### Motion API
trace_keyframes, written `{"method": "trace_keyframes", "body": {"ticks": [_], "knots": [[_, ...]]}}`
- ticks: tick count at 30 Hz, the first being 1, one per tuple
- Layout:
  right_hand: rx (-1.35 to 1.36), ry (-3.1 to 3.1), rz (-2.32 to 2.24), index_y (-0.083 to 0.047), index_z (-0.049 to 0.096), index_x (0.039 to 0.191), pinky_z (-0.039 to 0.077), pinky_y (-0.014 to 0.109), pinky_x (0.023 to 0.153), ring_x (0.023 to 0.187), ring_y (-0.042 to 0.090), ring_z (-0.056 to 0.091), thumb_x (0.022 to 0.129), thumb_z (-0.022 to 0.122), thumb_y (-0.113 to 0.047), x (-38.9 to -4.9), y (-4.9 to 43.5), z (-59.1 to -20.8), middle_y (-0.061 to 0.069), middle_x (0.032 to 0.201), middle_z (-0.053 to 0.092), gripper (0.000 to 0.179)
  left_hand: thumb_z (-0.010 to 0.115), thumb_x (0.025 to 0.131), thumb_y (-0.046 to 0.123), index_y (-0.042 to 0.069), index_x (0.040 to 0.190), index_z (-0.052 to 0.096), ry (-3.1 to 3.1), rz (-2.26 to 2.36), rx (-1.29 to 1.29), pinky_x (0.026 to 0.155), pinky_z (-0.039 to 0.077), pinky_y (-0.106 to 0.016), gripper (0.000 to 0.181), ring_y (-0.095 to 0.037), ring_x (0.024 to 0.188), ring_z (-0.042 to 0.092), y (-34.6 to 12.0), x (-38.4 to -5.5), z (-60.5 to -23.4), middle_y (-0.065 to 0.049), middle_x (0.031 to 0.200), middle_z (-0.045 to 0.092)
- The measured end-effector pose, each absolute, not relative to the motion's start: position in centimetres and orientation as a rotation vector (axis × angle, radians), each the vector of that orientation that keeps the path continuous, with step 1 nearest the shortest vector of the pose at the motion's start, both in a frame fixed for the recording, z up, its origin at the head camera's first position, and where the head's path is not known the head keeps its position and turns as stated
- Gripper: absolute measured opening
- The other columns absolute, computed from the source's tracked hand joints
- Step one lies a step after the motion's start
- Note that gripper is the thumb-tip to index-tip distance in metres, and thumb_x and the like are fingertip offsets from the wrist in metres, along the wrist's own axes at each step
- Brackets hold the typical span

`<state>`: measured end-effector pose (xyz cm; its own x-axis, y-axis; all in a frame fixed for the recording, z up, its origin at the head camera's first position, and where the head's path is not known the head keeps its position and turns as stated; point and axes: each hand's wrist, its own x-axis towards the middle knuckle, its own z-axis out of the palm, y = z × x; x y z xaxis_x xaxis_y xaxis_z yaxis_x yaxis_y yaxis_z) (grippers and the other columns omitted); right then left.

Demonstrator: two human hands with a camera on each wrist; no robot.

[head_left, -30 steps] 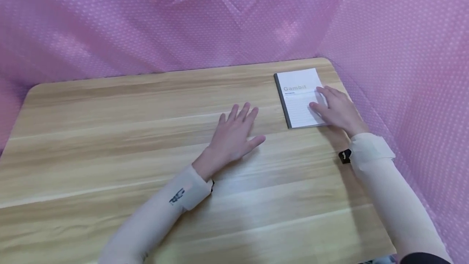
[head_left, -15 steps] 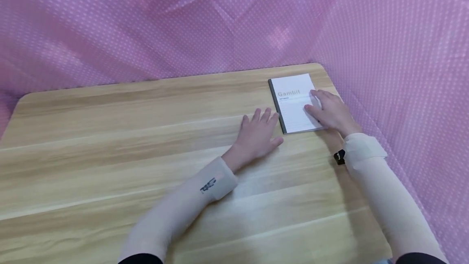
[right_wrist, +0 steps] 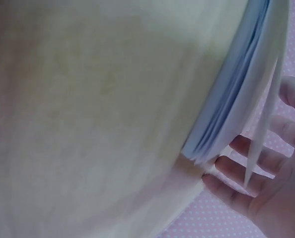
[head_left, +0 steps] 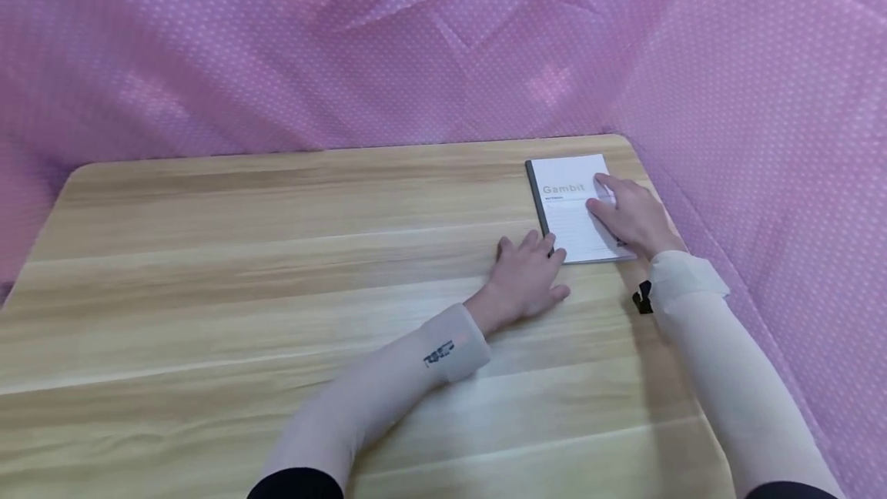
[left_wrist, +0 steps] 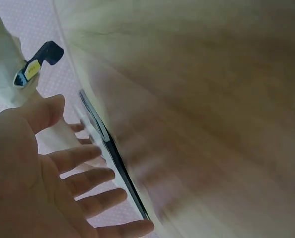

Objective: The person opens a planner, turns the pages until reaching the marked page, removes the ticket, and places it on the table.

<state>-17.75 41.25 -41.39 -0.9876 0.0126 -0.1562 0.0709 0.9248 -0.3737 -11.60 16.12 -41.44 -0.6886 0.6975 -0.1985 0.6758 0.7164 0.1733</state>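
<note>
A white notebook (head_left: 570, 231) with a dark spine and the word "Gambit" lies at the far right of the wooden table. My right hand (head_left: 635, 216) holds its right side, thumb and one finger showing on top of the cover. In the right wrist view, the cover's free edge (right_wrist: 261, 144) stands slightly apart from the pages (right_wrist: 224, 94), between the fingers of that hand. My left hand (head_left: 524, 277) is spread palm down, its fingertips right at the lower end of the spine. The left wrist view shows straight fingers along the dark spine (left_wrist: 122, 166).
The wooden table (head_left: 277, 276) has rounded far corners. A pink dotted cloth (head_left: 416, 45) hangs behind it and along its right side. Pale sleeves (head_left: 388, 364) cover both forearms, and a small black device (head_left: 642, 299) sits at the right wrist.
My left hand has moved right across the table to the notebook's spine. The right hand stays at the notebook's right side. A small dark print now shows beside the right hand.
</note>
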Motion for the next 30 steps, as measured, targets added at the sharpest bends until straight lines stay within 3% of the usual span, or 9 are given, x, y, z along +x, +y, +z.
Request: {"method": "trace_keyframes", "body": {"ticks": [10, 22, 30], "knots": [[0.057, 2.961, -0.496, -0.006, 0.043, 0.166, 0.031, 0.081, 0.110, 0.140, 0.062, 0.039, 0.114, 0.049, -0.042, -17.98, 41.29, -41.56, 0.040, 0.156, 0.039, 0.064, 0.050, 0.111, 0.061, 0.021, 0.165, 0.049, 2.637, 0.080, 1.108, 0.119, 0.034, -0.067, 0.068, -0.031, 0.162, 0.027, 16.32, -11.40, -41.58, -0.005, 0.176, 0.033], [0.077, 2.993, -0.446, -0.005, 0.052, 0.160, 0.042, 0.071, 0.100, 0.122, 0.054, 0.049, 0.114, 0.057, -0.032, -18.32, 41.25, -41.59, 0.035, 0.135, 0.048, 0.053, 0.055, 0.110, 0.058, 0.022, 0.164, 0.051, 2.627, 0.123, 1.074, 0.119, 0.034, -0.067, 0.065, -0.034, 0.163, 0.025, 16.32, -11.28, -41.49, -0.004, 0.176, 0.034], [0.084, 2.996, -0.454, -0.004, 0.053, 0.159, 0.044, 0.069, 0.097, 0.118, 0.052, 0.049, 0.113, 0.058, -0.029, -18.60, 41.04, -41.87, 0.035, 0.131, 0.048, 0.052, 0.058, 0.110, 0.057, 0.023, 0.162, 0.054, 2.641, 0.109, 1.068, 0.118, 0.035, -0.067, 0.063, -0.033, 0.162, 0.025, 16.24, -11.35, -41.40, -0.004, 0.175, 0.037]]}}
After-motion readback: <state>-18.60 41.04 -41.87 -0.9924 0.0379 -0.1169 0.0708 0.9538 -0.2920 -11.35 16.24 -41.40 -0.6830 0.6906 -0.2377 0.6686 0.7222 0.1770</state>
